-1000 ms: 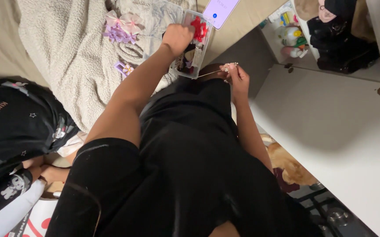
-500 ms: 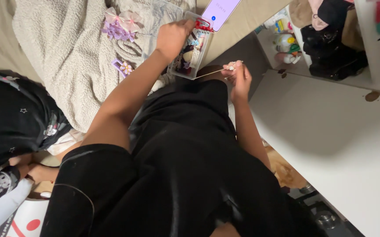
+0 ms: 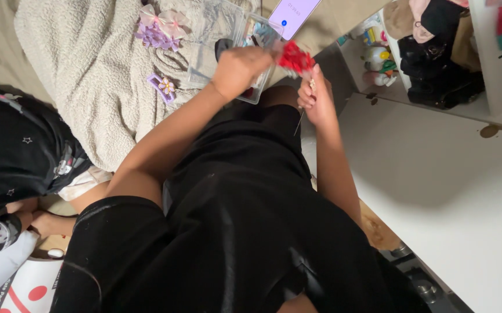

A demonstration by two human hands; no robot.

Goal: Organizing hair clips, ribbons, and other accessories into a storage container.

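Seen from above, a person in black clothing sits with both arms stretched forward. The left hand (image 3: 240,68) is closed around a red hair accessory (image 3: 295,58), lifted just above the near end of a clear plastic box (image 3: 251,40) of mixed small accessories. The right hand (image 3: 316,95) is just beside it, fingers pinched shut on a thin metal pin (image 3: 300,122) that hangs down from the hand; the red piece touches or nearly touches its fingertips. The box lies on a fluffy cream blanket (image 3: 88,64) on the bed, beside purple and pink bows (image 3: 159,29) and a small purple clip (image 3: 164,88). A lit phone (image 3: 294,13) lies just past the box. A white desk (image 3: 448,191) stands to the right.
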